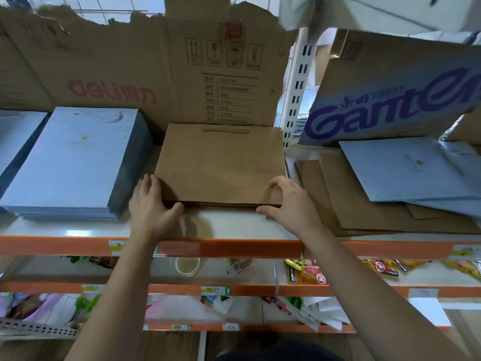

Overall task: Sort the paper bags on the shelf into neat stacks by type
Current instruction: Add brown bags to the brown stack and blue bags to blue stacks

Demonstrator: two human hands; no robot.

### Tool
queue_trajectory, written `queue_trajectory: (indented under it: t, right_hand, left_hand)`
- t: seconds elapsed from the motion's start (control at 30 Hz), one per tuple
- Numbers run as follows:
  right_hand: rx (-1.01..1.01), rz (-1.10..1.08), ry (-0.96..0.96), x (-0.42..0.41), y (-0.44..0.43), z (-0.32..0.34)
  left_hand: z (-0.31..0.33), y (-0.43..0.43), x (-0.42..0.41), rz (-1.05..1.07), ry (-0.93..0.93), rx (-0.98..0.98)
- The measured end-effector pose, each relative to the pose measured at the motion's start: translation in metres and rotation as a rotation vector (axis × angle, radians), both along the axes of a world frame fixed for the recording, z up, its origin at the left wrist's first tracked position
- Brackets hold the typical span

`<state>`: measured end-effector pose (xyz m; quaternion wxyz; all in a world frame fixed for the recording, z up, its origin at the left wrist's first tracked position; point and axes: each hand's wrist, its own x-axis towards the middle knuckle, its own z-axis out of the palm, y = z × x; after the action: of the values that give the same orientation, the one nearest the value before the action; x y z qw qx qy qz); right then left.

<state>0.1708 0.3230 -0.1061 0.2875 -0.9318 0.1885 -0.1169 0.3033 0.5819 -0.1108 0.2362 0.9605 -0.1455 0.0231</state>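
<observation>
A stack of brown paper bags (pixel 221 162) lies flat in the middle of the upper shelf (pixel 234 225), rope handle toward the back. My left hand (pixel 151 204) presses its straight fingers against the stack's near left corner, thumb along the front edge. My right hand (pixel 289 201) holds the near right corner, bent fingers on top and thumb at the front edge. A neat stack of light blue bags (pixel 70 162) sits to the left. To the right lies a loose pile of brown bags (pixel 364 204) with skewed blue bags (pixel 406 168) on top.
Torn "deli" cardboard (pixel 117 74) stands behind the stacks. A white slotted upright (pixel 296 84) divides the shelf bays, with a "Ganten" box (pixel 390 100) leaning at the right. The orange shelf edge (pixel 229 247) runs below my wrists. Lower shelves hold a paper cup (pixel 188 265) and snack packets (pixel 309 274).
</observation>
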Motion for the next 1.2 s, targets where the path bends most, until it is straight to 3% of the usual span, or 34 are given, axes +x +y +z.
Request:
queue_trajectory:
  t: [0.17,0.33,0.57,0.83,1.2]
  right_hand:
    - [0.028,-0.021,-0.084,-0.024,-0.025,0.026]
    - [0.016,-0.208,-0.238,-0.063,-0.099,0.038]
    - [-0.079,-0.451,-0.181,-0.14,-0.227,0.021]
    - [-0.087,-0.513,-0.158,-0.212,-0.34,0.012]
    - [-0.067,-0.433,-0.234,-0.26,-0.382,-0.002]
  left_hand:
    - [0.019,-0.055,-0.019,-0.144,-0.105,-0.045]
    - [0.029,-0.145,-0.035,-0.354,-0.139,-0.071]
    - [0.027,-0.273,-0.08,-0.635,-0.179,-0.1]
    - [0.011,-0.391,-0.131,-0.612,-0.103,0.005]
    - [0.012,-0.498,-0.109,-0.544,0.025,0.231]
